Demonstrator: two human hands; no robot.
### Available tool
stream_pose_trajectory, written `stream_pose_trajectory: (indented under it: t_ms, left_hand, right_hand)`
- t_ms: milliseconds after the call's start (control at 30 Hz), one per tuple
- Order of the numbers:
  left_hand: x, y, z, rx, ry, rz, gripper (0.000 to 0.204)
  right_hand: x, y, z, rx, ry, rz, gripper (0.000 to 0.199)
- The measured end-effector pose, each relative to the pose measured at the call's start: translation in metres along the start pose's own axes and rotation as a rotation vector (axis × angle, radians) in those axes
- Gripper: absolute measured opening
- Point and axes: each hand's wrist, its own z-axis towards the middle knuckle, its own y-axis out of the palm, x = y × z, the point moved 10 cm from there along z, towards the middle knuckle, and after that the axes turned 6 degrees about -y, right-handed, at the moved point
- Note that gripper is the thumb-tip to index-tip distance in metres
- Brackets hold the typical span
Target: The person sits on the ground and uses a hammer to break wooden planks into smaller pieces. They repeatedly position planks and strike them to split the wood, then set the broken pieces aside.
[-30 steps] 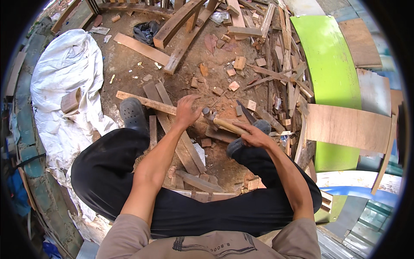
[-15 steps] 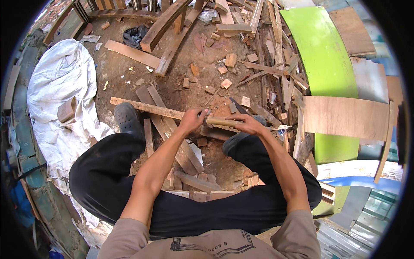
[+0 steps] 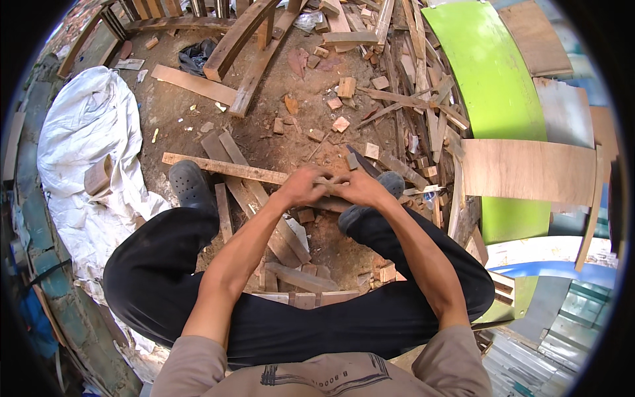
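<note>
My left hand [image 3: 306, 186] and my right hand [image 3: 360, 188] meet in front of me, fingers bent and closed together. Between them is a tool with a pale wooden handle [image 3: 327, 186]; the hands cover most of it, and its head cannot be made out. Just beyond and below the hands, a long narrow wooden plank [image 3: 225, 167] lies slanted, one end near my left shoe [image 3: 193, 187]. Its right end is hidden behind my hands. A dark, flat-ended piece [image 3: 357, 161] lies by my right shoe [image 3: 390, 183].
Crossed boards [image 3: 248, 198] lie between my legs. Small wood blocks [image 3: 340, 124] are scattered on the dirt. A pile of scrap strips [image 3: 423, 99] stands to the right, beside a green panel [image 3: 489, 99] and a plywood sheet [image 3: 529, 171]. At left lies a white sack [image 3: 92, 132].
My right hand has moved left along the handle until its fingers meet my left hand. The handle, seen plainly before, is now mostly covered. The view has shifted slightly.
</note>
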Motion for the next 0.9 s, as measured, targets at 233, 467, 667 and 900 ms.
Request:
stream_pose_trajectory:
  t_ms: [233, 467, 667, 900]
  left_hand:
    - [0.023, 0.036, -0.009, 0.081, -0.164, -0.091, 0.037]
    - [-0.004, 0.054, -0.029, 0.38, -0.288, -0.054, 0.027]
    - [-0.006, 0.043, -0.011, 0.205, -0.198, -0.111, 0.033]
    - [-0.011, 0.05, 0.011, 0.042, -0.173, -0.057, 0.035]
  right_hand:
    - [-0.025, -0.005, -0.026, 0.03, -0.114, -0.093, 0.039]
    - [-0.032, -0.007, -0.024, -0.033, -0.076, -0.107, 0.039]
    - [-0.032, -0.012, -0.017, 0.092, 0.026, -0.024, 0.037]
    - [-0.01, -0.02, -0.015, 0.151, 0.031, 0.141, 0.04]
